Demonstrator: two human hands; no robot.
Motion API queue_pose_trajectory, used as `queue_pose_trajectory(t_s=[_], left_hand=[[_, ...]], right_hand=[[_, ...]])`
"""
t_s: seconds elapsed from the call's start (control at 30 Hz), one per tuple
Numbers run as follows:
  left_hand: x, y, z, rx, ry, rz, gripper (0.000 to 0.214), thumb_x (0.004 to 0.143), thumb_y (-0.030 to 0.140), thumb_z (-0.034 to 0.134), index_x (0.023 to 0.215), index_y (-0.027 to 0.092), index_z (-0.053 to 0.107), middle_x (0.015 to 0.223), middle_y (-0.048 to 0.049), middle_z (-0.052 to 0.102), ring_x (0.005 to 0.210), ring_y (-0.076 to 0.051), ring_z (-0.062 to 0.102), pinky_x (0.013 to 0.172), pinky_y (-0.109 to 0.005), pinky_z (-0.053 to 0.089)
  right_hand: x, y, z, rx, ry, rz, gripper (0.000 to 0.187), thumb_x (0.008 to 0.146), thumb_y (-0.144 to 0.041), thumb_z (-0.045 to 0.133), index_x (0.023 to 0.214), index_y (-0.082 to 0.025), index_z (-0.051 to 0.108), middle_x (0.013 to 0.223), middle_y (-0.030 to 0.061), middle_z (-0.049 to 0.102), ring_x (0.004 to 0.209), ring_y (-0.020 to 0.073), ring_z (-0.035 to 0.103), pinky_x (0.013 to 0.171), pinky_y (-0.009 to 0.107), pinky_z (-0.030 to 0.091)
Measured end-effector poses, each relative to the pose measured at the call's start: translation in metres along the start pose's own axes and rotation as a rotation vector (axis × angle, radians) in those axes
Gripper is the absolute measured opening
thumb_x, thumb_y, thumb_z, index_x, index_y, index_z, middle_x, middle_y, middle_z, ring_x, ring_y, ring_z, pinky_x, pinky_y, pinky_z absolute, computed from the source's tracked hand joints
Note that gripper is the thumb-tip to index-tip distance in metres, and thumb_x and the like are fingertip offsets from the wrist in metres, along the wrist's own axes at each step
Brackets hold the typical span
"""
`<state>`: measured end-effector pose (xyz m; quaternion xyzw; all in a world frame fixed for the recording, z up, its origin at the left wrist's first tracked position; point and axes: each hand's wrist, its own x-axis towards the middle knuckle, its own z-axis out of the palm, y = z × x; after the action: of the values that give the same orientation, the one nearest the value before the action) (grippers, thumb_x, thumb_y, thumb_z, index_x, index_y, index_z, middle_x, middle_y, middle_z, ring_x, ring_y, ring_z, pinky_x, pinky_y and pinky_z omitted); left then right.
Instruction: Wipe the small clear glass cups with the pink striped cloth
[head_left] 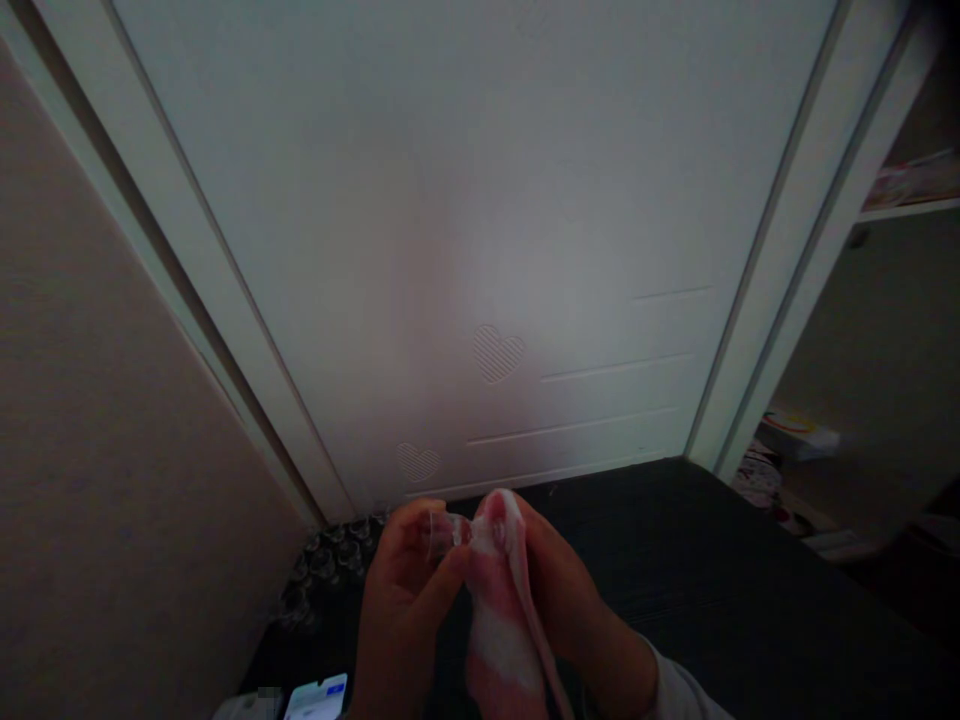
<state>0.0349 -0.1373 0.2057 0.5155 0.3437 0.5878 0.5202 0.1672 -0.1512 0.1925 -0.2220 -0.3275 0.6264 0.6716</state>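
Between my two hands is a small clear glass (442,533), lying roughly sideways. My left hand (401,590) is closed around one end of it, thumb and fingers on the outside. A pink and white cloth (499,610) covers the other end, and its lower part hangs down toward the bottom edge of the view. My right hand (566,590) grips the cloth from the right; its fingertips are mostly hidden behind the fabric. To the left of my hands, several small clear glasses (322,562) stand in a cluster by the wall.
A dark tabletop (637,560) lies beneath my hands. At the lower left is a phone (316,698) with a lit screen. A white door panel (480,250) with heart patterns rises behind the table, and a wall (112,450) closes the left side. Shelves with items are at right.
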Motion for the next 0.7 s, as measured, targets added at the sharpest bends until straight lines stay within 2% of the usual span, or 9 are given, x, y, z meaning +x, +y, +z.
queue_pose_trajectory(t_s=[0.17, 0.3, 0.47, 0.6, 0.7], left_hand=[[0.000, -0.002, -0.004, 0.039, 0.006, 0.044, 0.035, 0.069, 0.024, 0.087, 0.102, 0.028, 0.076, 0.086, 0.0011, 0.078, 0.080, -0.016, 0.074, 0.074, -0.021, 0.059], [-0.005, -0.004, -0.004, 0.093, 0.028, 0.071, 0.040, 0.069, 0.026, 0.088, 0.107, 0.029, 0.076, 0.089, 0.0007, 0.077, 0.082, -0.017, 0.073, 0.075, -0.023, 0.058], [-0.017, 0.004, 0.009, 0.182, 0.126, 0.158, 0.033, 0.065, 0.023, 0.085, 0.096, 0.028, 0.079, 0.096, -0.0004, 0.078, 0.091, -0.021, 0.072, 0.083, -0.027, 0.057], [-0.023, 0.011, 0.020, 0.234, 0.003, 0.317, 0.018, 0.070, 0.027, 0.082, 0.087, 0.029, 0.080, 0.082, 0.0007, 0.074, 0.076, -0.019, 0.068, 0.069, -0.027, 0.055], [-0.023, 0.008, 0.019, 0.266, -0.036, 0.369, 0.022, 0.072, 0.030, 0.083, 0.094, 0.031, 0.080, 0.087, -0.0002, 0.074, 0.079, -0.021, 0.068, 0.072, -0.029, 0.054]], right_hand=[[-0.002, -0.003, 0.004, -0.120, -0.043, 0.027, 0.052, 0.064, -0.062, 0.085, 0.074, -0.018, 0.059, 0.065, -0.0064, 0.050, 0.057, 0.0089, 0.039, 0.053, 0.020, 0.034], [-0.002, -0.003, 0.005, -0.268, -0.022, -0.014, 0.055, 0.072, -0.070, 0.075, 0.071, -0.018, 0.056, 0.067, -0.0058, 0.048, 0.061, 0.0102, 0.038, 0.058, 0.021, 0.037], [-0.004, 0.002, 0.006, -0.304, -0.061, -0.045, 0.057, 0.077, -0.074, 0.066, 0.071, -0.018, 0.056, 0.067, -0.0050, 0.049, 0.062, 0.0110, 0.040, 0.060, 0.024, 0.040], [-0.006, 0.006, 0.008, -0.204, -0.059, 0.015, 0.058, 0.073, -0.075, 0.069, 0.068, -0.018, 0.060, 0.065, -0.0037, 0.054, 0.060, 0.0118, 0.044, 0.060, 0.025, 0.042], [-0.006, 0.008, 0.008, -0.154, 0.016, 0.054, 0.058, 0.067, -0.074, 0.074, 0.064, -0.018, 0.062, 0.063, -0.0026, 0.057, 0.060, 0.0127, 0.046, 0.060, 0.027, 0.043]])
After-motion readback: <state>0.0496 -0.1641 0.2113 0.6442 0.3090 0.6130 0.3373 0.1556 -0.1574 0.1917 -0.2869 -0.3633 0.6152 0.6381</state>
